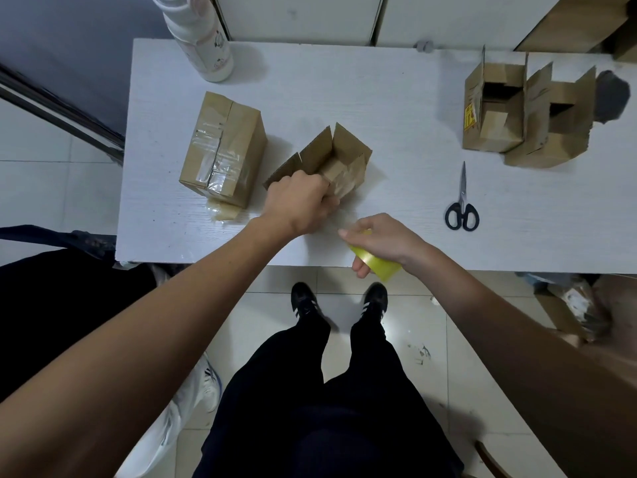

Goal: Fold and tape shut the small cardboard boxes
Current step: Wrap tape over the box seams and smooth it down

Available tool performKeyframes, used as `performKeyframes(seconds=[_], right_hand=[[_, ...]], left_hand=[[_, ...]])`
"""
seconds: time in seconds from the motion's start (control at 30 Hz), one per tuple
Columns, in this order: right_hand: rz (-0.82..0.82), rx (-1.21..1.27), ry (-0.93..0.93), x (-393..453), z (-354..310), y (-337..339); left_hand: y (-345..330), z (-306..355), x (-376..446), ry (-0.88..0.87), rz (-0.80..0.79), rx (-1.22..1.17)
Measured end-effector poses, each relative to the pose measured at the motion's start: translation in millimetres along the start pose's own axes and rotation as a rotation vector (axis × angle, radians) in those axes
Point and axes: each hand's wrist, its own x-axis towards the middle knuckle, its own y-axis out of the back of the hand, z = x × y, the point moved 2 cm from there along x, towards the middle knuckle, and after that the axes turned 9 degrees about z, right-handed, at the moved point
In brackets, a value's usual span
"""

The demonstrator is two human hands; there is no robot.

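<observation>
A small cardboard box (pixel 339 157) lies on its side in the middle of the white table (pixel 344 98), its far flaps open and clear tape across its near end. My left hand (pixel 300 201) grips that near end. My right hand (pixel 379 241) holds a yellowish roll of tape (pixel 377 263) at the table's front edge, just right of the box. A strip of clear tape seems to run from the roll to the box. A taped-shut box (pixel 224 150) lies to the left. Two open boxes (pixel 527 112) stand at the far right.
Black-handled scissors (pixel 462 205) lie on the table to the right of my hands. A white bottle (pixel 203 36) stands at the back left. A scrap of tape (pixel 220 210) sticks to the table by the taped box. My legs and shoes show below the table edge.
</observation>
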Motion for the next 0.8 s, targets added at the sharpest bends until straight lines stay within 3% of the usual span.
performKeyframes(seconds=[0.17,0.3,0.4,0.57,0.67,0.8], right_hand=[[0.088,0.052,0.064,-4.9,-1.6,17.7],[0.339,-0.498,0.047,3.4,-13.7,33.3],[0.372,-0.625,0.151,18.2,-22.4,44.3],[0.247,-0.449,0.269,30.2,-28.2,67.1],[0.325,-0.560,0.211,41.9,-28.0,74.0],[0.435,-0.722,0.216,44.8,-28.8,75.7]], left_hand=[[4.7,-10.2,3.9,0.116,0.072,-0.196],[-0.5,-11.7,2.5,0.340,0.096,-0.461],[-0.8,-8.9,1.1,0.437,0.166,-0.406],[8.3,-14.6,0.1,0.408,0.258,-0.300],[9.6,-6.1,-4.4,0.364,0.272,-0.234],[7.4,0.5,-6.7,0.440,0.311,-0.240]])
